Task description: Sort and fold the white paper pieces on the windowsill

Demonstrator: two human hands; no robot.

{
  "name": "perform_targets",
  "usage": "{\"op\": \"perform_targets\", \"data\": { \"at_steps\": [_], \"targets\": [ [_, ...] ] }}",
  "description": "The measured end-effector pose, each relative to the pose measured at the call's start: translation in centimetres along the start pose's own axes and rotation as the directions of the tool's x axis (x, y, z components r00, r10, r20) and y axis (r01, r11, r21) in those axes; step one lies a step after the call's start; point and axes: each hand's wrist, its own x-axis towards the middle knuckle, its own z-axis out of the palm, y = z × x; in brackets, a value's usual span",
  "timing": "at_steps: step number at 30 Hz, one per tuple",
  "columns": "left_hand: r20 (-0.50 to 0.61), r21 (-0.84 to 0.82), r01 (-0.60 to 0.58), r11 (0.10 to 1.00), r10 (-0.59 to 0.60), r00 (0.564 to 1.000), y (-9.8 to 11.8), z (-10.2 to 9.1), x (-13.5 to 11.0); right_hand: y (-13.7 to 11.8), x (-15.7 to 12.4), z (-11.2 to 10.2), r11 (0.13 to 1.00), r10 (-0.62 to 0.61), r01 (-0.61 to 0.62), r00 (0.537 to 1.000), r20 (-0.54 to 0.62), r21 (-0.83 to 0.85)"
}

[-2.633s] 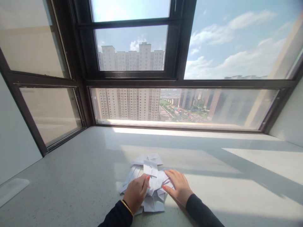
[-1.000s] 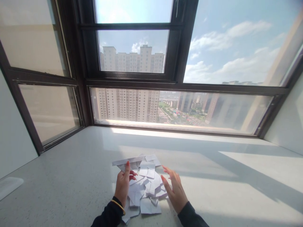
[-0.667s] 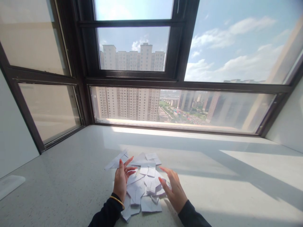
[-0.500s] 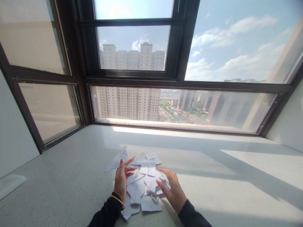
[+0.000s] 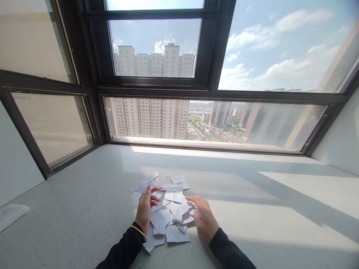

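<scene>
A loose pile of folded white paper pieces [image 5: 161, 220] lies on the pale speckled sill in front of me. My left hand [image 5: 144, 211], with a gold bangle at the wrist, stands at the pile's left side, thumb up and fingers apart. Just beyond its thumb is a separate folded paper [image 5: 144, 184], slanting up to the right; whether the thumb touches it is unclear. At the right edge of the pile, my right hand [image 5: 206, 218] curves its fingers around the outer papers. Its thumb is partly hidden, and no firm grip shows.
The sill [image 5: 266, 220] spreads wide on both sides, with sunlight and shadow bands at right. A translucent white object [image 5: 12, 216] sits at the far left edge. Dark window frames [image 5: 207, 147] bound the sill at the back, with tall buildings outside.
The separate paper beyond my left thumb has turned and shifted right toward the pile. My right hand has drawn its thumb back to the pile's edge. The view has tilted slightly down.
</scene>
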Motion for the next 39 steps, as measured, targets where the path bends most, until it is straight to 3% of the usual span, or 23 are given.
{"op": "perform_targets", "data": {
  "at_steps": [11,18,24,30,33,36,39],
  "targets": [
    [-0.010,0.085,0.002,0.996,-0.001,1.000,0.0,0.0,0.0,-0.9,-0.1,-0.3,0.994,-0.106,0.107,0.994,0.033,-0.031],
    [-0.003,0.015,-0.045,0.999,0.045,0.999,0.2,-0.2,0.2,-1.3,-0.2,0.0,0.999,-0.036,0.038,0.992,0.121,-0.011],
    [-0.008,0.042,-0.050,0.998,0.051,0.999,0.4,-0.2,0.1,0.0,0.2,-0.6,0.986,0.123,-0.132,0.988,-0.097,-0.100],
    [0.040,0.321,-0.099,0.942,0.091,0.995,-0.2,-0.5,0.5,1.3,0.1,-1.2,0.968,0.081,-0.130,0.972,-0.223,-0.214],
    [0.174,0.612,-0.280,0.740,0.220,0.960,-0.9,-1.0,0.6,0.3,0.3,-1.5,0.991,0.026,-0.054,0.975,-0.222,-0.122],
    [0.343,0.818,-0.441,0.370,0.302,0.889,-1.4,-1.3,0.4,-1.3,0.4,-1.5,0.998,-0.054,0.056,0.989,-0.139,0.010],
    [0.427,0.892,-0.450,0.041,0.253,0.868,-1.7,-1.4,0.0,-2.6,0.3,-1.5,0.984,-0.152,0.151,0.988,0.008,0.096]
  ]
}}
